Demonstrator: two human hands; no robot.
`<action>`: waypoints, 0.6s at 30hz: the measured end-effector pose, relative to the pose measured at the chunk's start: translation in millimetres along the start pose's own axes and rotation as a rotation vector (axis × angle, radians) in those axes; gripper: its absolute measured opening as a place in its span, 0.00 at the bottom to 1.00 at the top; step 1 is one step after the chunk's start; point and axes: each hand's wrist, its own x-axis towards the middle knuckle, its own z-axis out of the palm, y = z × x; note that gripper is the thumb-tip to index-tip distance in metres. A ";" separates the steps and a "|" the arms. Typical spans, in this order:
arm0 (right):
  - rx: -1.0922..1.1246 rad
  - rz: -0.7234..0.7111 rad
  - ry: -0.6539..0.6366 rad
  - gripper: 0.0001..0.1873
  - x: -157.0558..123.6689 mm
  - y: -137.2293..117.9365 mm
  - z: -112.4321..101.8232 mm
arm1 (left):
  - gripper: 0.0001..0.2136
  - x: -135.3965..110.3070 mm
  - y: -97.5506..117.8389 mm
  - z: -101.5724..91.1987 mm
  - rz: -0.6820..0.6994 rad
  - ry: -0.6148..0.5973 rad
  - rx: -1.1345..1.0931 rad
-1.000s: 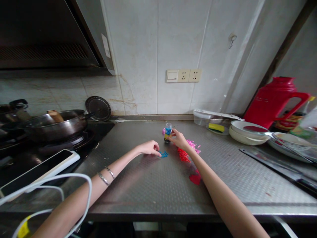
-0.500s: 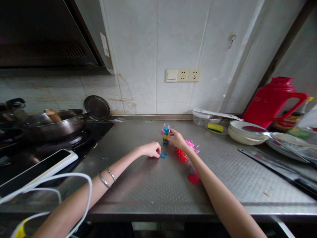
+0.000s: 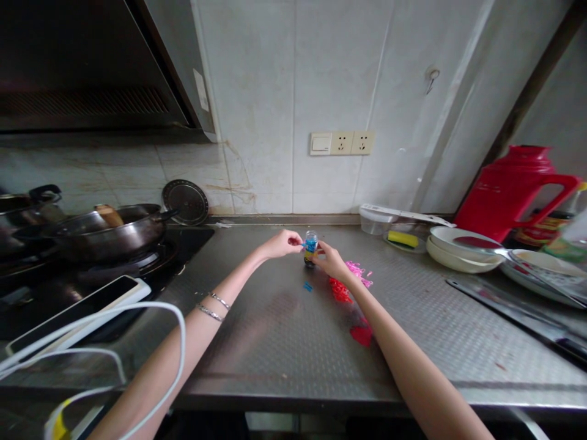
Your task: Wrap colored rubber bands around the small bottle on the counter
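A small clear bottle [image 3: 311,242] with blue pieces inside stands on the steel counter [image 3: 284,330]. My right hand [image 3: 329,259] is wrapped round its lower part. My left hand [image 3: 283,243] is raised beside the bottle's mouth, pinching a small blue clip. One blue clip [image 3: 307,286] still lies on the counter in front of the bottle. Red clips [image 3: 339,288] and pink clips [image 3: 358,270] lie in small heaps just right of my right wrist.
At the left, a wok [image 3: 107,227] sits on the stove, with a phone [image 3: 73,308] and white cable [image 3: 137,342] nearer. At the right stand a red jug [image 3: 509,189], bowls [image 3: 456,244], a sponge [image 3: 401,239] and a long knife [image 3: 518,311].
My left hand picked up a blue clip from the counter and lifted it up to the bottle's mouth. My right hand stayed on the bottle.
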 end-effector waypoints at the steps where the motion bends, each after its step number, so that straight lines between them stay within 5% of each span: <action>1: -0.001 0.001 0.001 0.17 -0.1 -0.9 -0.2 | 0.08 7.4 1.3 -4.1 0.016 0.030 0.016; 10: -0.046 -0.046 -0.002 0.18 1.5 2.4 0.8 | 0.08 52.4 13.8 -13.8 0.041 0.084 0.162; 18: -0.043 -0.045 0.000 0.19 1.8 5.4 1.4 | 0.09 60.2 24.5 -17.9 -0.036 -0.091 0.181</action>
